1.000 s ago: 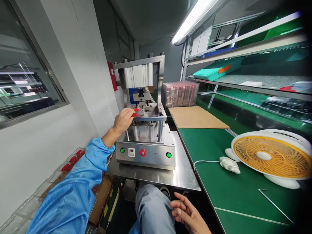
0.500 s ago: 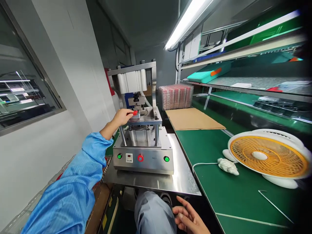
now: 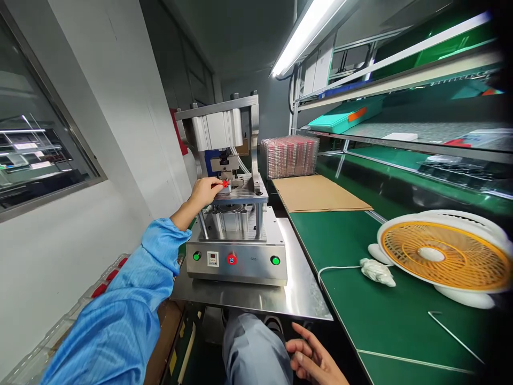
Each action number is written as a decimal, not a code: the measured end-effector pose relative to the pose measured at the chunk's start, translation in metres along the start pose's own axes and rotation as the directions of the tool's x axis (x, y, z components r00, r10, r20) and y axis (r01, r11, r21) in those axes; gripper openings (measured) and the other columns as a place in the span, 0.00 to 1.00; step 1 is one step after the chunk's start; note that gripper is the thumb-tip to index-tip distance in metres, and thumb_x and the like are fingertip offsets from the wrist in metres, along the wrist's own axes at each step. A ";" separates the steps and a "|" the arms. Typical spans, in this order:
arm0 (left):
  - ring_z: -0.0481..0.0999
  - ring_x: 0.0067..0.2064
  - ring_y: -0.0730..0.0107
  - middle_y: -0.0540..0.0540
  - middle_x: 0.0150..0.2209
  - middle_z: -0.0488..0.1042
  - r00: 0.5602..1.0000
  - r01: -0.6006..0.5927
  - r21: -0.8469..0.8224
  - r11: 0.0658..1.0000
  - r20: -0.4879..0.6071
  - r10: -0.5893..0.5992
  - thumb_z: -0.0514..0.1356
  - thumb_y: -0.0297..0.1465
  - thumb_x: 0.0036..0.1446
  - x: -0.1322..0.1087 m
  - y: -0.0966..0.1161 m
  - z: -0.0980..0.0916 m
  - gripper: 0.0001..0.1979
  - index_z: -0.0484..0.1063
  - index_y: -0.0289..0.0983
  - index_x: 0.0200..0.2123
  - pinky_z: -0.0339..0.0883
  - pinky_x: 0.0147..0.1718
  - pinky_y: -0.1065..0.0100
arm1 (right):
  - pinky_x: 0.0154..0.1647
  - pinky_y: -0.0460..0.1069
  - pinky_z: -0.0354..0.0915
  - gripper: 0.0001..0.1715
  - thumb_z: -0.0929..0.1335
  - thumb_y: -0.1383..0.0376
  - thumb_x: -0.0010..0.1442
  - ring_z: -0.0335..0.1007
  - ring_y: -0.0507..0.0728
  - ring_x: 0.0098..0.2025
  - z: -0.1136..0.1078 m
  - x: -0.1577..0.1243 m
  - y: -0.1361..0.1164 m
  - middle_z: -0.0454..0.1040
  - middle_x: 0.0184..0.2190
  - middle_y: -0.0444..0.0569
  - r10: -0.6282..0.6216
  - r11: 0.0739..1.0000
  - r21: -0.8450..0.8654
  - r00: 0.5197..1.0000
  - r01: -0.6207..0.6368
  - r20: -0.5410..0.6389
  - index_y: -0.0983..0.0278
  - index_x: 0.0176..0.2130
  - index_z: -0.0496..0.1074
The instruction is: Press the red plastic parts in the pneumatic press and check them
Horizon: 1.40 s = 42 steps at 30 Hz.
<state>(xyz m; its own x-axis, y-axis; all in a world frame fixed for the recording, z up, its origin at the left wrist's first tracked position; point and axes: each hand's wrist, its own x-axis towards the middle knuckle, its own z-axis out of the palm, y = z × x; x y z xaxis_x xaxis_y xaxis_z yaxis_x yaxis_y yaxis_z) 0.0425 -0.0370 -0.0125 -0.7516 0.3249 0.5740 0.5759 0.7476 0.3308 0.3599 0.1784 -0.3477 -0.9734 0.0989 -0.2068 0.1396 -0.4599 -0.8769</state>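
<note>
My left hand [image 3: 205, 191], below a blue sleeve, pinches a small red part [image 3: 225, 184] at the fixture block on the upper plate of a bench press [image 3: 236, 262]. The fingers hide some of the red part, so its exact kind does not show. Above it hangs the press head [image 3: 225, 162], apart from the hand. On the front panel are two green buttons, a small counter display and a red stop button [image 3: 231, 259]. My right hand [image 3: 315, 355] hovers beside my knee, in front of the steel table, its fingers apart and holding nothing.
Right of the press lies a green bench [image 3: 332, 240] with a cardboard sheet [image 3: 320, 193], a fan with an orange grille [image 3: 441, 254], a bundled white cable and a hex key [image 3: 455, 336]. Stacked clear trays [image 3: 289, 156] stand behind. Trays with red parts [image 3: 100, 290] sit at lower left.
My left hand has shifted slightly right with the red part at the fixture. More red parts in the lower-left trays show past my sleeve. My right hand is nearly unchanged.
</note>
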 end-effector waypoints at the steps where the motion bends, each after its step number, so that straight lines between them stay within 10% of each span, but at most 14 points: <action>1: 0.79 0.45 0.62 0.46 0.44 0.82 1.000 0.009 0.001 1.000 -0.006 -0.009 0.60 0.33 0.58 0.000 0.000 0.001 0.13 0.82 0.39 0.43 0.71 0.50 0.63 | 0.32 0.51 0.63 0.38 0.80 0.50 0.48 0.70 0.58 0.32 0.000 0.000 0.000 0.76 0.38 0.50 -0.002 1.000 -0.004 1.000 0.002 -0.003 0.57 0.54 0.70; 22: 0.76 0.40 0.64 0.46 0.38 0.80 0.999 -0.030 -0.007 1.000 -0.027 0.029 0.60 0.33 0.55 0.018 -0.002 0.017 0.08 0.78 0.37 0.35 0.68 0.45 0.64 | 0.34 0.53 0.64 0.38 0.76 0.49 0.54 0.70 0.59 0.33 -0.008 0.009 -0.002 0.76 0.40 0.52 -0.098 0.970 -0.221 0.995 0.102 0.030 0.59 0.57 0.66; 27: 0.75 0.46 0.64 0.44 0.43 0.78 0.967 -0.116 -0.113 0.987 -0.238 0.086 0.61 0.33 0.55 0.007 -0.008 0.013 0.10 0.75 0.36 0.40 0.67 0.52 0.62 | 0.33 0.52 0.66 0.38 0.78 0.51 0.52 0.71 0.58 0.33 -0.013 0.019 0.002 0.76 0.40 0.53 -0.139 0.967 -0.221 0.989 0.125 -0.050 0.60 0.56 0.65; 34: 0.73 0.54 0.68 0.44 0.51 0.75 0.824 -0.012 -0.333 0.943 -0.537 -0.180 0.56 0.33 0.61 -0.103 -0.064 0.031 0.13 0.71 0.38 0.48 0.67 0.54 0.66 | 0.37 0.56 0.69 0.39 0.75 0.44 0.50 0.73 0.63 0.40 -0.012 0.078 -0.019 0.76 0.41 0.54 -0.365 0.873 -0.419 0.905 0.251 -0.218 0.62 0.53 0.67; 38: 0.71 0.58 0.61 0.37 0.55 0.73 0.724 0.367 -0.480 0.797 -0.391 -0.569 0.60 0.34 0.58 -0.188 -0.119 0.083 0.20 0.69 0.36 0.53 0.67 0.57 0.60 | 0.50 0.61 0.67 0.40 0.71 0.42 0.52 0.70 0.67 0.52 0.003 0.125 -0.043 0.73 0.50 0.62 -0.605 0.674 -0.667 0.754 0.317 -0.254 0.65 0.54 0.68; 42: 0.70 0.60 0.54 0.34 0.58 0.71 0.693 0.575 -0.511 0.639 -0.110 -0.712 0.62 0.41 0.56 -0.237 -0.150 0.126 0.26 0.67 0.35 0.56 0.61 0.63 0.52 | 0.52 0.60 0.66 0.40 0.68 0.44 0.56 0.68 0.66 0.54 0.015 0.160 -0.058 0.70 0.55 0.64 -0.618 0.627 -0.705 0.764 0.333 -0.188 0.67 0.57 0.66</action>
<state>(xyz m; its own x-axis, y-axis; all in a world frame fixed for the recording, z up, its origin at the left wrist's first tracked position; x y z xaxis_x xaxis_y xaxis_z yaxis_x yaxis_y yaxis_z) 0.0940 -0.1529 -0.2929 -0.8957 -0.3711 0.2448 0.1001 0.3682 0.9244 0.1933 0.2078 -0.3239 -0.7953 0.5256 0.3022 -0.1090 0.3665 -0.9240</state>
